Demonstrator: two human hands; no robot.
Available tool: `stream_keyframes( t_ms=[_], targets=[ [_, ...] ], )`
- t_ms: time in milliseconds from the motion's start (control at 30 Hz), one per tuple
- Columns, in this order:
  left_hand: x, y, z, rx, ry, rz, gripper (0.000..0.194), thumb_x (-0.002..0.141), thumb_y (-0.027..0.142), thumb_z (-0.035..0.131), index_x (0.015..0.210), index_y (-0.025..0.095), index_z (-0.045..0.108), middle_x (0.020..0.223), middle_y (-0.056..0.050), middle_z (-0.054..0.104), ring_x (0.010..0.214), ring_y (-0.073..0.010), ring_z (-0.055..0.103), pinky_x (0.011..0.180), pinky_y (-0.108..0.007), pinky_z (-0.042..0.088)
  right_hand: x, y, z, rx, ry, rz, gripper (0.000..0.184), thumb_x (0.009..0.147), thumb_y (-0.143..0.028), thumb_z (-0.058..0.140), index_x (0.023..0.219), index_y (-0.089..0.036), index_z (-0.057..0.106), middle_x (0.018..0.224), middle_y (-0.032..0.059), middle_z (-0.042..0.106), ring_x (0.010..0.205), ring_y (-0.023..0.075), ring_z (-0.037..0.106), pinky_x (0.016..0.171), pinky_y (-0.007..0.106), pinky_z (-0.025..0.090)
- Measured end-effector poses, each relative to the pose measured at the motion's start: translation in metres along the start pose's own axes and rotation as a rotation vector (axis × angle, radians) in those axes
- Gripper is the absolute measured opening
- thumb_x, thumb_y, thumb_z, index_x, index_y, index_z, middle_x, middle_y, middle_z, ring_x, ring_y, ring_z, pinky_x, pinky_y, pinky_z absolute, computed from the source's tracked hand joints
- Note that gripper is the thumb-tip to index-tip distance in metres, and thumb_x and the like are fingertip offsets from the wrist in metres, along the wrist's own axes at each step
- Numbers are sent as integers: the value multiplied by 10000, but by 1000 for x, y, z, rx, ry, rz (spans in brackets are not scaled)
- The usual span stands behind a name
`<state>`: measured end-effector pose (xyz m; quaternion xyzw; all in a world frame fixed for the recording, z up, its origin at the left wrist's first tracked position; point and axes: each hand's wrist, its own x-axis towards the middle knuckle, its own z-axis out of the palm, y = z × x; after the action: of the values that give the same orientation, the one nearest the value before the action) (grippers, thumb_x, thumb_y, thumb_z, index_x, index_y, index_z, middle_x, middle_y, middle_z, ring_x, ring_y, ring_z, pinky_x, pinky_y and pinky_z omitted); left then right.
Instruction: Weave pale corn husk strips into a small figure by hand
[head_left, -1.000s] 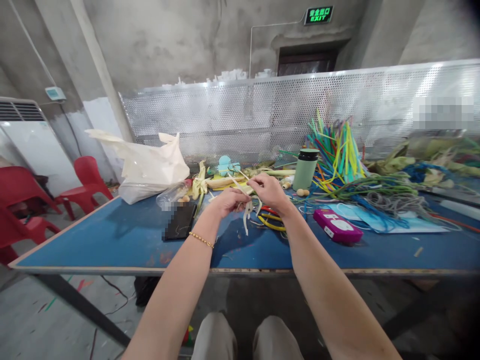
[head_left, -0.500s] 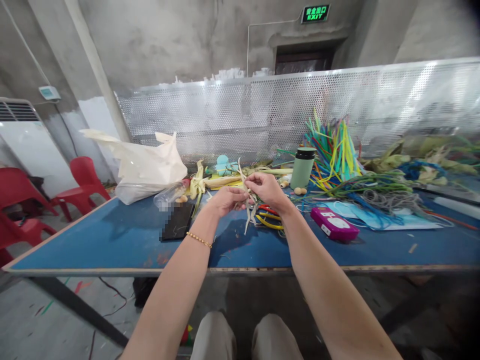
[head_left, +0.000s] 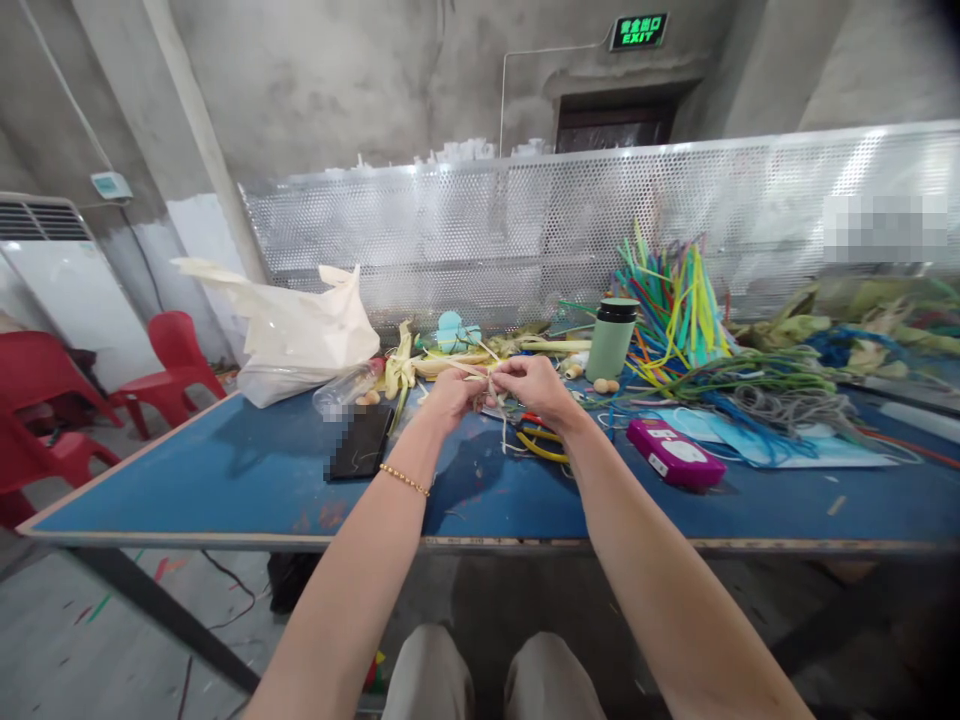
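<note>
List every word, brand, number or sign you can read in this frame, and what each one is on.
"安全出口 EXIT": the lit green sign high on the wall.
Purple pack: white markings, too blurred to read.
Table's front edge: small dark marks, unreadable.
Metal panel: a pixelated patch at right, nothing readable.

Pale thin strips look matt and fibrous; the purple boxy plastic-looking pack, glossy; the silvery perforated metal panel, shiny.
</note>
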<state>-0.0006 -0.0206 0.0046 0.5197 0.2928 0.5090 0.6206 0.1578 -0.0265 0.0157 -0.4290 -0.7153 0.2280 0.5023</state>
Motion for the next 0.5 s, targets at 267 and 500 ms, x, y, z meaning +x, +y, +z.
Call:
stream_keyframes(
  t_ms=[267, 500],
  targets=[
    [5, -5, -8, 124, -14, -28, 162, 679, 186, 845, 690, 98, 710, 639, -71, 678, 499, -113, 581, 485, -238, 313, -3, -7, -1, 59, -63, 99, 124, 747, -248, 659, 661, -180, 602, 505, -14, 602, 392, 91, 466, 395, 214, 364],
    [8, -8, -9, 37, 59, 12, 201, 614, 140, 886, 699, 93, 711, 592, -19, 624, 481, -75, 512, 475, -230, 289, -3, -10, -4, 54, -26, 84, 130, 740, -285, 670, 689, -167, 648, 469, -37, 540, 417, 99, 454, 417, 225, 359]
  ],
)
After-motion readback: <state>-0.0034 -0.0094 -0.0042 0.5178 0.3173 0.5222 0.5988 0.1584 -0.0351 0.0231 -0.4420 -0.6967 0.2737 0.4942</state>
